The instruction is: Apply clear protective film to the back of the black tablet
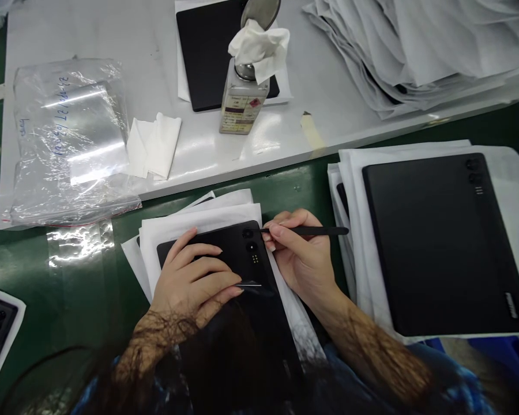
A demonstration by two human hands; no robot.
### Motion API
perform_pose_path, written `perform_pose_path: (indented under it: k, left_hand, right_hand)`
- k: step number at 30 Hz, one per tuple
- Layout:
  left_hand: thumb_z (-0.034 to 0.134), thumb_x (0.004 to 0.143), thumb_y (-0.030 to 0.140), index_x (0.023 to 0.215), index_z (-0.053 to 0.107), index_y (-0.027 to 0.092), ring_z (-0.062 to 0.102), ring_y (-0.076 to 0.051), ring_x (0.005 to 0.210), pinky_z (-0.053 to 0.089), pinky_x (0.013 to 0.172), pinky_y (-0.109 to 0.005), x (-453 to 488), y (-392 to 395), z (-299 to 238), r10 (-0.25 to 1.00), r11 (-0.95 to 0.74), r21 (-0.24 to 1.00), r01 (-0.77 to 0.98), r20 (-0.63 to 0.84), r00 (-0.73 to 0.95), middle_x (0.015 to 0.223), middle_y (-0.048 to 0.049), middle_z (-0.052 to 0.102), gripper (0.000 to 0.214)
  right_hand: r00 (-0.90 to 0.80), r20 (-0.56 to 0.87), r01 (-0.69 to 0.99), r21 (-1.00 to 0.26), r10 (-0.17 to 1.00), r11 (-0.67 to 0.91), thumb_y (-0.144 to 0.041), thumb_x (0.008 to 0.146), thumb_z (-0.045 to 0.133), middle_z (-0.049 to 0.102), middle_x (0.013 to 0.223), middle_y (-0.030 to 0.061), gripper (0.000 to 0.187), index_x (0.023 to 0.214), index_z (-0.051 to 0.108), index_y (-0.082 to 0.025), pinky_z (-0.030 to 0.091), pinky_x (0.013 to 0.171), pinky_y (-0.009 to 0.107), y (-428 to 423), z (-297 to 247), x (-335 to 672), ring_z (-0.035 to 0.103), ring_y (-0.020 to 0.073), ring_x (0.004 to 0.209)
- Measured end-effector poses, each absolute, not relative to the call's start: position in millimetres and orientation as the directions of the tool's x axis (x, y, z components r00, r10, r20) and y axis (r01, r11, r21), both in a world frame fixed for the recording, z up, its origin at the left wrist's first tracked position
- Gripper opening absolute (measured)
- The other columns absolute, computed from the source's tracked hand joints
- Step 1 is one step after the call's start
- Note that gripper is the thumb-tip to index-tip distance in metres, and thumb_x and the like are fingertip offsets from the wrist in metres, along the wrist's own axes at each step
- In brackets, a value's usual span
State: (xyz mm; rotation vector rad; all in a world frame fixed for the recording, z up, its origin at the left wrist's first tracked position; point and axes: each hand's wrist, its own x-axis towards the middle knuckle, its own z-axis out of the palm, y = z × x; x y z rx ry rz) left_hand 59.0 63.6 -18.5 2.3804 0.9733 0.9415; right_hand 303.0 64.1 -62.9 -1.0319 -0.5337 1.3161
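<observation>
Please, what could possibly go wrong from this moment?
The black tool in the right hand might slip and scratch the lens area beside its tip. The white sheets beneath might let the tablet slide under the left hand. The bottle, its lid raised, could spill if knocked.

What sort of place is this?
Probably an electronics workshop or factory: black tablet-like panels lie on white sheets, a labelled bottle stands on a pale board, and the right hand holds a slim black tool by one panel.
</observation>
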Motion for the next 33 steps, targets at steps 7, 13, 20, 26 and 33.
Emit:
perform_pose_path:
  k: [7,13,20,26,33]
  left_hand:
    - [0.081,0.118,0.019,0.115,0.087,0.033,0.099,-0.026,0.103,0.074,0.139,-0.057,58.6,60.9,-22.2,0.740,-0.664,0.584,0.466,0.425,0.522,0.095,0.0069,0.102,0.015]
    - [0.081,0.118,0.020,0.114,0.089,0.033,0.099,-0.027,0.105,0.072,0.141,-0.057,56.1,59.3,-23.7,0.755,-0.646,0.600,0.471,0.414,0.509,0.095,0.0065,0.102,0.015]
    - [0.081,0.121,0.022,0.113,0.090,0.031,0.098,-0.026,0.103,0.075,0.138,-0.055,57.6,65.5,-16.2,0.730,-0.675,0.567,0.472,0.419,0.540,0.094,0.0057,0.101,0.015]
    - [0.085,0.120,0.025,0.116,0.091,0.030,0.099,-0.026,0.101,0.076,0.138,-0.053,57.0,67.0,-18.4,0.709,-0.698,0.554,0.454,0.449,0.543,0.095,0.0063,0.101,0.009]
    - [0.079,0.126,0.028,0.123,0.088,0.029,0.100,-0.022,0.106,0.075,0.136,-0.049,55.6,66.7,-19.7,0.709,-0.704,0.516,0.489,0.469,0.526,0.100,0.0071,0.102,0.009]
  right_hand:
    - [0.235,-0.215,-0.503,-0.861,0.948,-0.070,-0.037,0.083,0.122,0.081,0.083,-0.0043,0.047,0.081,0.077,-0.028,0.067,0.057,0.025,64.6,-63.2,303.2,0.077,0.0146,0.065]
    - [0.252,-0.200,-0.495,-0.867,0.947,-0.052,-0.037,0.081,0.124,0.080,0.081,-0.0045,0.046,0.080,0.079,-0.028,0.065,0.057,0.025,64.1,-61.1,301.8,0.075,0.0138,0.064]
    - [0.296,-0.115,-0.459,-0.888,0.948,0.036,-0.039,0.093,0.117,0.084,0.089,-0.0018,0.034,0.090,0.084,-0.030,0.066,0.059,0.027,63.6,-59.9,301.8,0.077,0.0160,0.068]
    - [0.181,0.329,0.142,-0.941,0.927,0.307,-0.036,0.118,0.086,0.096,0.108,0.0053,0.022,0.138,0.095,-0.040,0.079,0.069,0.042,24.4,-44.0,319.6,0.090,0.0280,0.082]
    - [-0.047,0.371,0.363,-0.859,0.927,0.362,-0.023,0.121,0.075,0.090,0.096,-0.0044,0.065,0.181,0.070,-0.047,0.082,0.078,0.039,-3.2,-41.7,303.9,0.087,0.0246,0.072]
